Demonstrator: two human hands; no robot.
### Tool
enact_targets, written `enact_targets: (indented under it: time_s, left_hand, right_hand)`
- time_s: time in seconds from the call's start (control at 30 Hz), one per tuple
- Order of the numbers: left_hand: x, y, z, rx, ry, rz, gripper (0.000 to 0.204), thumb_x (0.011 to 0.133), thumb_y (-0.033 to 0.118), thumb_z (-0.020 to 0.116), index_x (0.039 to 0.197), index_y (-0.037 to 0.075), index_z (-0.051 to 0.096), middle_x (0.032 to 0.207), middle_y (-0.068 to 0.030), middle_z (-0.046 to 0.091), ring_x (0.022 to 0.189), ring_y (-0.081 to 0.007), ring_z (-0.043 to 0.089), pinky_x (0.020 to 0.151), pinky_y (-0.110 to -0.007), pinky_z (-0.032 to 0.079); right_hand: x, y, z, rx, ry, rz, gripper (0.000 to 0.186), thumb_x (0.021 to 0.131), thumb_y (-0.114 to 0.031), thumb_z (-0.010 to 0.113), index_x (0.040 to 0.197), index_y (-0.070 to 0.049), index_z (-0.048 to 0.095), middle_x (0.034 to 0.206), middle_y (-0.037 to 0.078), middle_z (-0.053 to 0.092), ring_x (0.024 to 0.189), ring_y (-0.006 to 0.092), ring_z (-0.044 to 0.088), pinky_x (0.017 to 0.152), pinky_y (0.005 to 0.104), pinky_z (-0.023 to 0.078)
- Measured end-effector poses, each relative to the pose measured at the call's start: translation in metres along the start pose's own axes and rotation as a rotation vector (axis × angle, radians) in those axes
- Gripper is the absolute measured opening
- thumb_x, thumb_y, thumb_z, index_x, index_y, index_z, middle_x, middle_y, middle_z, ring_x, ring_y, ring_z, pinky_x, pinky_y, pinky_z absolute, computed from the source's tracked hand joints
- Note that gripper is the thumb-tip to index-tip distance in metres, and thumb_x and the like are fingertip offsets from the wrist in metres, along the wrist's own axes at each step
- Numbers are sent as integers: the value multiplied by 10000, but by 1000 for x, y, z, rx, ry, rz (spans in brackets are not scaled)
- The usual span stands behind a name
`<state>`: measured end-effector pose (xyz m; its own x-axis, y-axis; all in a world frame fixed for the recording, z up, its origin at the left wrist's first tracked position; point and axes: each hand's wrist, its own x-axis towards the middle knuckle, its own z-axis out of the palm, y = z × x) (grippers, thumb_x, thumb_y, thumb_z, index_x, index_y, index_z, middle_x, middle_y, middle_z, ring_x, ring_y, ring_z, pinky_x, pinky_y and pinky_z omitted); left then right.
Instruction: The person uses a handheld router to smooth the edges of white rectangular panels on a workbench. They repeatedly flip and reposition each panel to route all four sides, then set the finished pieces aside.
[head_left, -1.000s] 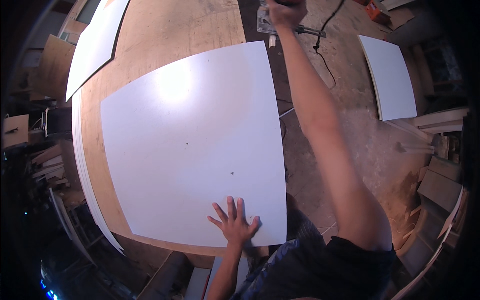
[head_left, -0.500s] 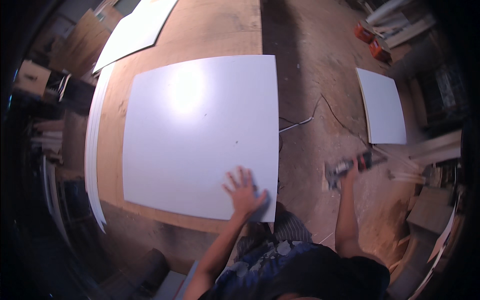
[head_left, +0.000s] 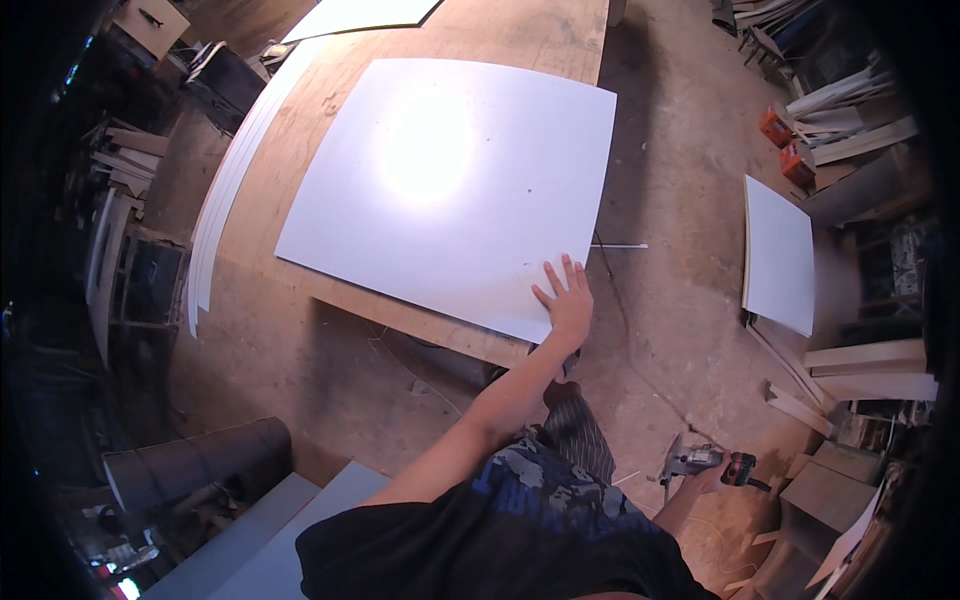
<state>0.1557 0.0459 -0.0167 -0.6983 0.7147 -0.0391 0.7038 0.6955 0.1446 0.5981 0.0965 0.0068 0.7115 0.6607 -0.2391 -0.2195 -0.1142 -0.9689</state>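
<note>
My left hand (head_left: pixel 569 305) lies with fingers spread on the near right corner of a large white panel (head_left: pixel 430 240). The panel rests flat on a plywood-topped table (head_left: pixel 255 235), with a bright glare and a few dark specks on its surface. Low on the right, away from the table, my right hand (head_left: pixel 707 480) is wrapped round a power tool (head_left: pixel 698 460). It has a grey body, a black and red rear end and a flat plate at its front; its exact kind is unclear. Part of my grip is hidden behind the tool.
White strips (head_left: pixel 225 200) lie along the table's left edge, and another white sheet (head_left: pixel 360 15) is at its far end. On the right stand a smaller white panel (head_left: pixel 780 255), orange boxes (head_left: pixel 796 160) and wood offcuts (head_left: pixel 865 370). A dark cable crosses the floor.
My view has turned, so the panel appears rotated and higher up. My left hand stays at the panel's near right corner. My right hand has drawn back toward my body with the power tool.
</note>
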Motion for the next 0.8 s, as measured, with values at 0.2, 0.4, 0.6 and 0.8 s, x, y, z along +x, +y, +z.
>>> enact_targets:
  time_s: [0.2, 0.4, 0.6, 0.8]
  left_hand:
    - [-22, -18, 10, -30, -9, 31, 606, 935, 148, 536, 1499, 23, 354, 1620, -187, 193, 1452, -513, 199, 1027, -772, 275]
    - [-31, -11, -2, -46, -41, -7, 602, 890, 114, 591, 1457, 16, 412, 1575, -190, 310, 1407, -479, 333, 1066, -633, 361]
    - [-8, 59, 7, -1746, -386, -527, 592, 954, 305, 629, 1434, 29, 420, 1510, -142, 424, 1356, -332, 460, 1043, -528, 434]
    - [103, 39, 55, -2801, 613, -979, 715, 1018, 490, 465, 1523, 49, 218, 1563, -117, 315, 1449, -252, 322, 1166, -417, 321]
  right_hand:
    - [64, 25, 2, 155, -112, 230, 446, 790, -133, 786, 1165, -26, 571, 1029, 111, 660, 834, 279, 675, 710, 427, 614]
    - [51, -3, 80, 50, -120, 191, 502, 780, -192, 793, 1194, -19, 567, 1115, 120, 636, 932, 280, 656, 800, 445, 586]
    - [109, -9, 117, 95, -246, 254, 455, 789, -189, 788, 1163, -22, 592, 1088, 105, 644, 922, 260, 665, 791, 429, 589]
    - [156, 1, 141, 89, -331, 274, 353, 810, -160, 765, 1097, -27, 608, 937, 68, 641, 794, 245, 676, 706, 402, 600]
